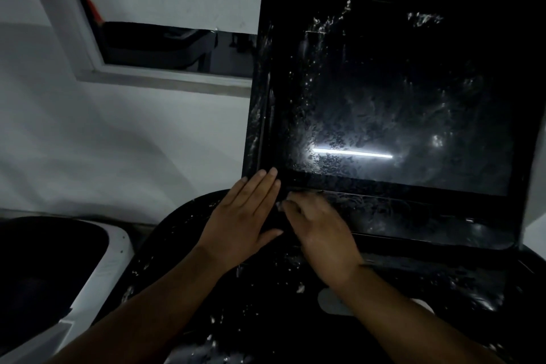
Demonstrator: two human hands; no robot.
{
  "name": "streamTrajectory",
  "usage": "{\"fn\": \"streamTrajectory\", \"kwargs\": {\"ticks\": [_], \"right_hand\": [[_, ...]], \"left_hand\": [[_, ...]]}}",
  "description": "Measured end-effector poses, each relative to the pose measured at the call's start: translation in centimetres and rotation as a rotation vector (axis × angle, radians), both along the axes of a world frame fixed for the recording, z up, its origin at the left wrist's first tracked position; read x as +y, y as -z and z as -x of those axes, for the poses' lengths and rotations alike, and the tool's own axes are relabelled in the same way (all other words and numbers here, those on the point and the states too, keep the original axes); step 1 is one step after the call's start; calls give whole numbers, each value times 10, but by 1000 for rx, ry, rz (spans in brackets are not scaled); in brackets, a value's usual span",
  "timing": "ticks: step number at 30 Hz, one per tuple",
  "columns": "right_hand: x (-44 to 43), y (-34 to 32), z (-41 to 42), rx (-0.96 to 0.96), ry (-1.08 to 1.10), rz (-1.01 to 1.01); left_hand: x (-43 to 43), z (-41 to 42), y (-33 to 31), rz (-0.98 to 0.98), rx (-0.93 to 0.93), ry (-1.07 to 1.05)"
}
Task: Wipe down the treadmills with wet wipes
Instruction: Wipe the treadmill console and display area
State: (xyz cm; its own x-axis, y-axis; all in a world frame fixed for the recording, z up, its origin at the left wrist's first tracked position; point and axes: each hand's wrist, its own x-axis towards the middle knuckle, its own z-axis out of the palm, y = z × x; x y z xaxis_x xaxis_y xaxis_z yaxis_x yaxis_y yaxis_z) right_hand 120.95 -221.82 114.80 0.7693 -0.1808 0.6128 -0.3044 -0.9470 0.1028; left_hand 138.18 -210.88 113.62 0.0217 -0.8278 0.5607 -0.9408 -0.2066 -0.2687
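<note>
Our left hand (245, 216) lies flat, fingers straight, on the bottom-left corner of the treadmill console (413, 226), under its smeary screen (399, 97). Right hand (322, 233) is just beside it, fingers curled, too blurry to tell if it's holding anything.

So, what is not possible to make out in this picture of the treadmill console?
Head view:
- Wet wipe: none can be made out; the gap between left hand and right hand is dark.
- Right hand's fingers: motion-blurred, so their grip is unclear.
- Pale patch on the console: partly hidden by the right forearm.
- Screen: dark, only smears and a reflected light.
- Console base: cut off by the bottom edge.
</note>
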Motion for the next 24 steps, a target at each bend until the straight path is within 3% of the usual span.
{"fn": "streamTrajectory", "kwargs": {"ticks": [5, 11, 16, 20, 24], "right_hand": [[7, 35, 31, 246, -35, 123], [17, 22, -5, 141, 17, -25], [-7, 29, 29, 316, -61, 217], [-1, 11, 7, 188, 31, 95], [6, 37, 19, 361, -128, 199]], "left_hand": [[12, -6, 6, -5, -11, -17], [16, -12, 12, -19, 48, 16], [17, -16, 9, -44, 1, 18], [15, -13, 9, -38, 17, 19], [16, -15, 4, -5, 2, 37]]}}
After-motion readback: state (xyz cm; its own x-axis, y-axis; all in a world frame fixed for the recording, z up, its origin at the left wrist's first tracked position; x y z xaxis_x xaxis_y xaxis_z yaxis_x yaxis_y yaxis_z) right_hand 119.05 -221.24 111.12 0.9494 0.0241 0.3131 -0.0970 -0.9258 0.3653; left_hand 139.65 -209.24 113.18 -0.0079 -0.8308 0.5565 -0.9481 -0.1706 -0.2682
